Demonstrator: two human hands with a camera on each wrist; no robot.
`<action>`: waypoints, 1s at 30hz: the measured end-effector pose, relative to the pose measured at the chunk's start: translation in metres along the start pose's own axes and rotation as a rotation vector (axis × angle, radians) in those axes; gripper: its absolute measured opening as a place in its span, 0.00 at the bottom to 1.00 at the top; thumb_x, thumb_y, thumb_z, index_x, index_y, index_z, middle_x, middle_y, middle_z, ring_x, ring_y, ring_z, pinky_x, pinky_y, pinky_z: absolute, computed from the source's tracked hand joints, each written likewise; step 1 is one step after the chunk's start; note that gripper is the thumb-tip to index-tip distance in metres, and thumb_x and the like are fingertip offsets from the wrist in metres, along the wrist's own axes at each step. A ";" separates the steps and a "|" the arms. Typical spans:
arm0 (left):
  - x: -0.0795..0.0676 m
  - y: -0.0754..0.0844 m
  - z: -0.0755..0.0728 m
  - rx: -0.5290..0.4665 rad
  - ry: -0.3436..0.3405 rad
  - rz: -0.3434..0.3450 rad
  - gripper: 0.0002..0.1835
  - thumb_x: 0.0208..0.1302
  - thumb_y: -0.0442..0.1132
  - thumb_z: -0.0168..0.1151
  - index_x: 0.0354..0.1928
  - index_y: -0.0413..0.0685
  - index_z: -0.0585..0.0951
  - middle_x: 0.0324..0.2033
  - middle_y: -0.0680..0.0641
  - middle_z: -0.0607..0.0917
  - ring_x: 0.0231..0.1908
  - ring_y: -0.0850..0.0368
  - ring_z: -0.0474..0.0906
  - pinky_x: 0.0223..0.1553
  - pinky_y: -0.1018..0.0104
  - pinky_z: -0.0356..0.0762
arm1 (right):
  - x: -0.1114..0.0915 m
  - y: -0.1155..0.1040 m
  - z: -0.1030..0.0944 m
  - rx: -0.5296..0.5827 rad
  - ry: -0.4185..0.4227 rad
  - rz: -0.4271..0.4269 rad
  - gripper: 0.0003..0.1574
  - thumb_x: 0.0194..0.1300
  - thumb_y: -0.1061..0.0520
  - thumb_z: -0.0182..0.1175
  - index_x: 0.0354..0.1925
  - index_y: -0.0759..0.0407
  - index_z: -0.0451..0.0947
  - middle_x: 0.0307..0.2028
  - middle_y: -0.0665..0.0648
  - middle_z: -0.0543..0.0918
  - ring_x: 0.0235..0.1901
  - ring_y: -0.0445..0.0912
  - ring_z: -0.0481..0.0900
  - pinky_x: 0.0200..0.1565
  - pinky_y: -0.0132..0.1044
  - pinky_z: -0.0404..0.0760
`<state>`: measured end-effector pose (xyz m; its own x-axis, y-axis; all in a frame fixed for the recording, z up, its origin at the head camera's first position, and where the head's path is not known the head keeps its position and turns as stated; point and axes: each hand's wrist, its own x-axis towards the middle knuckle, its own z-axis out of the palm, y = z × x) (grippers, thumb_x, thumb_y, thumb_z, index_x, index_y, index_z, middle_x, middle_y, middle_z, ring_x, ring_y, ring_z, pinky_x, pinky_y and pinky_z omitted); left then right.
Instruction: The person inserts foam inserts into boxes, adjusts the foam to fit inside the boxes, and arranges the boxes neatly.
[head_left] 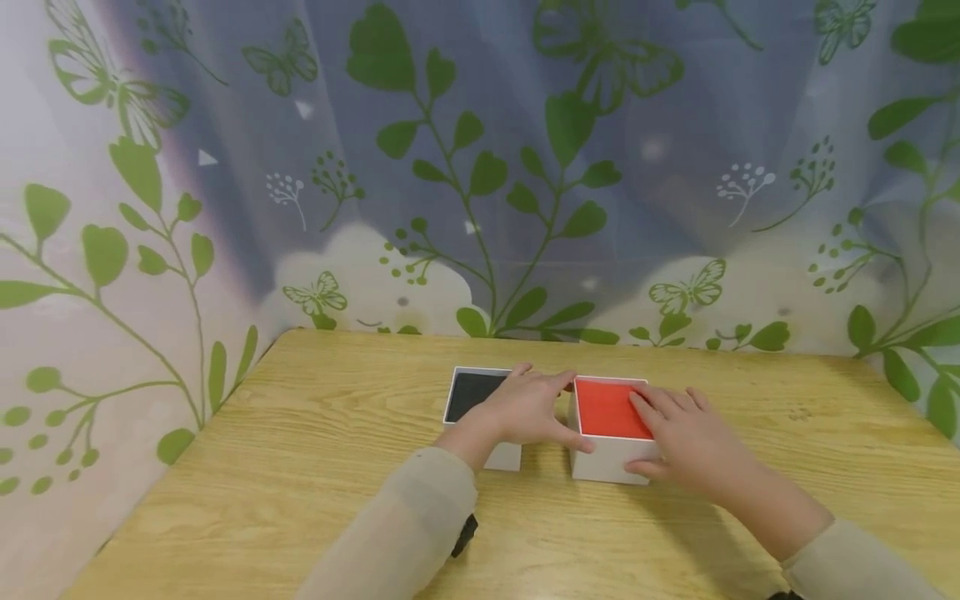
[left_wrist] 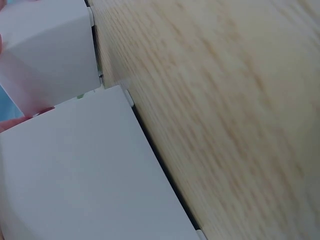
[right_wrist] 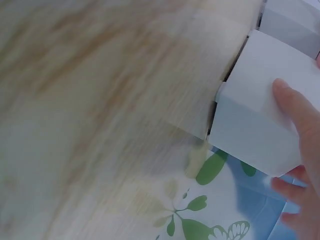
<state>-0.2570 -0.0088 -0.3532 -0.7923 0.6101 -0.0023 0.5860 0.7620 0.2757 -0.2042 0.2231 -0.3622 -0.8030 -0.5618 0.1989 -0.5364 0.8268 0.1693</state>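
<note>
A white box with a red top surface [head_left: 611, 408] sits on the table in the head view, between my two hands. My right hand [head_left: 686, 433] grips its right side, thumb on the front face [right_wrist: 260, 75], fingers at the top right edge and far side. My left hand [head_left: 525, 408] holds its left side, thumb at the front corner and a finger at the back corner. Under my left hand and wrist stands a second white box with a black top surface [head_left: 472, 392], partly hidden. Its white face [left_wrist: 85, 175] fills the lower left of the left wrist view.
Both boxes stand on a wood-grain table [head_left: 360, 383], with a narrow gap between them. Behind the table hangs a curtain [head_left: 480, 167] printed with leaves and butterflies. A similar patterned cloth [head_left: 112, 292] runs along the left side.
</note>
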 end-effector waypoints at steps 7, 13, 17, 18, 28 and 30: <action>0.002 0.000 0.000 0.000 0.002 0.007 0.55 0.45 0.72 0.61 0.71 0.51 0.57 0.59 0.58 0.73 0.59 0.61 0.68 0.67 0.56 0.39 | -0.004 0.002 -0.011 -0.044 0.120 -0.071 0.41 0.43 0.38 0.71 0.48 0.66 0.79 0.46 0.61 0.80 0.47 0.57 0.76 0.55 0.62 0.62; 0.002 -0.003 0.002 -0.004 0.004 0.010 0.55 0.45 0.73 0.60 0.71 0.51 0.57 0.59 0.59 0.73 0.60 0.59 0.67 0.67 0.56 0.39 | -0.003 0.000 -0.013 -0.015 0.090 -0.088 0.40 0.45 0.40 0.71 0.48 0.68 0.79 0.46 0.63 0.81 0.47 0.57 0.77 0.55 0.62 0.63; -0.001 -0.004 0.003 -0.002 -0.008 -0.003 0.56 0.44 0.73 0.61 0.71 0.51 0.57 0.59 0.59 0.73 0.60 0.58 0.66 0.67 0.56 0.39 | -0.007 -0.004 -0.011 -0.024 0.141 -0.123 0.35 0.44 0.45 0.73 0.45 0.67 0.81 0.44 0.61 0.82 0.44 0.56 0.79 0.53 0.61 0.68; -0.001 -0.004 0.003 -0.003 -0.011 -0.008 0.56 0.44 0.73 0.61 0.71 0.51 0.57 0.59 0.59 0.73 0.61 0.58 0.66 0.67 0.56 0.39 | -0.008 -0.005 -0.011 -0.029 0.158 -0.136 0.33 0.44 0.46 0.74 0.43 0.66 0.82 0.43 0.61 0.83 0.42 0.55 0.80 0.51 0.60 0.70; 0.000 -0.003 0.002 0.028 -0.012 0.002 0.56 0.44 0.74 0.59 0.71 0.50 0.57 0.60 0.58 0.73 0.60 0.59 0.67 0.67 0.55 0.40 | -0.011 -0.009 -0.011 0.040 0.208 -0.146 0.27 0.44 0.54 0.74 0.41 0.69 0.83 0.41 0.63 0.84 0.38 0.56 0.82 0.46 0.56 0.75; 0.002 -0.004 0.001 0.035 -0.009 0.007 0.56 0.44 0.75 0.59 0.71 0.50 0.57 0.60 0.58 0.73 0.60 0.59 0.67 0.67 0.55 0.41 | -0.012 -0.008 -0.011 0.049 0.224 -0.145 0.28 0.44 0.54 0.74 0.43 0.68 0.82 0.42 0.63 0.83 0.38 0.56 0.82 0.45 0.57 0.75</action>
<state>-0.2602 -0.0105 -0.3550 -0.7866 0.6174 -0.0091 0.5974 0.7647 0.2414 -0.1873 0.2224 -0.3556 -0.6425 -0.6625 0.3852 -0.6582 0.7345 0.1653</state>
